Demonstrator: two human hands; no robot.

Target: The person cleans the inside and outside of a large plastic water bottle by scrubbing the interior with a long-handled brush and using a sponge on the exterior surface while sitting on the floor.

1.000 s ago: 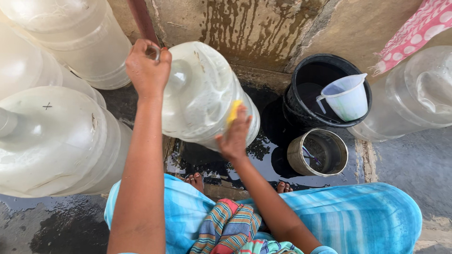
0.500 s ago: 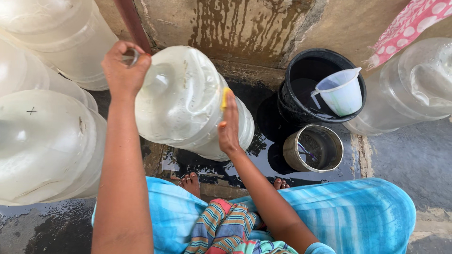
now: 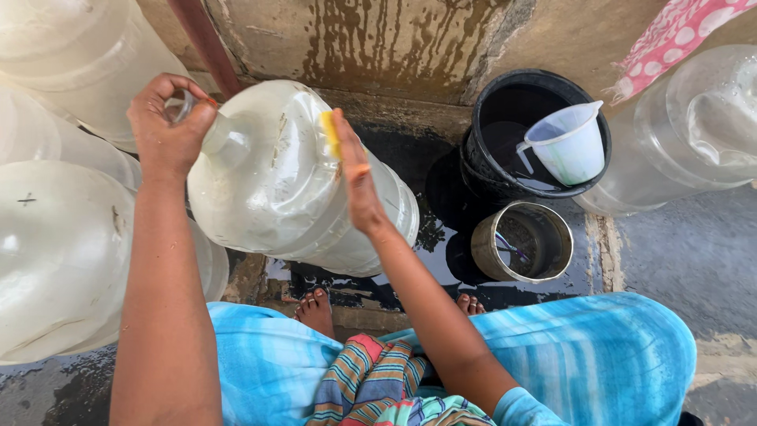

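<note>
Left grip [image 3: 169, 126] wraps the neck of the big translucent plastic water jug [image 3: 276, 185], tilted over wet floor by the wall; right grip [image 3: 355, 170] presses a yellow sponge [image 3: 330, 132] flat. I judge it light, flexible, slippery.

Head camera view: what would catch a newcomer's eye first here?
First, the big clear water jug tilted in the middle, its neck gripped by the left hand while the right hand presses a yellow sponge against its side. To the right a black bucket holds a white measuring jug, with a round metal tin on the wet ground before it.
</note>
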